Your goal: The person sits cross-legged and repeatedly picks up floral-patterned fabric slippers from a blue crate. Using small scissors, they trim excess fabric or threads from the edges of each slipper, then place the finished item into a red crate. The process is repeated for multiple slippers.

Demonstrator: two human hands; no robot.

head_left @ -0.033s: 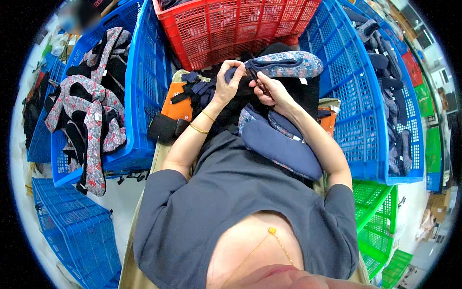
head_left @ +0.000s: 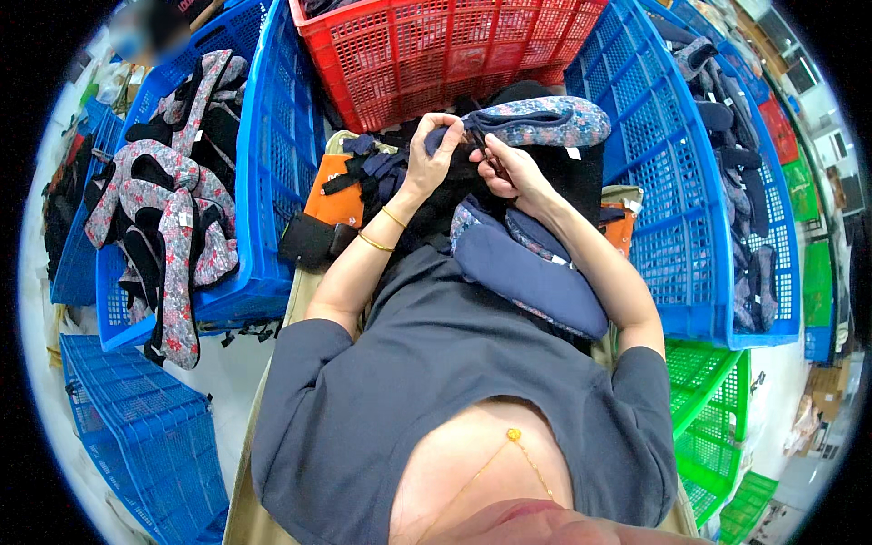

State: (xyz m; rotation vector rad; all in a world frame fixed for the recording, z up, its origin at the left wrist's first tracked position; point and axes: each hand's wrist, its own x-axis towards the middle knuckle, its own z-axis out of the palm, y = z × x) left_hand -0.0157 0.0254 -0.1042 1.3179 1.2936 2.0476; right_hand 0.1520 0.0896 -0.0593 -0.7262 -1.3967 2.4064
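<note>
A blue floral slipper [head_left: 586,125] with a navy lining lies sideways beyond my hands, its opening facing up. My left hand [head_left: 434,150] is closed in a pinch on the navy fabric at the slipper's left end. Close beside it, my right hand [head_left: 510,171] curls round a small dark tool that looks like thread snips, mostly hidden by the fingers. The tool's tip meets the fabric near my left fingertips. Another slipper [head_left: 531,277], showing a plain navy sole, rests against my lap beneath my right forearm, with more blue floral fabric behind it.
A red crate [head_left: 445,64] stands straight ahead. On the left, a blue crate [head_left: 282,173] adjoins one heaped with grey-and-red floral slippers [head_left: 168,209]. Another blue crate [head_left: 668,182] is at right, with dark slippers [head_left: 731,118] beyond. Navy scraps [head_left: 386,168] lie by my left wrist.
</note>
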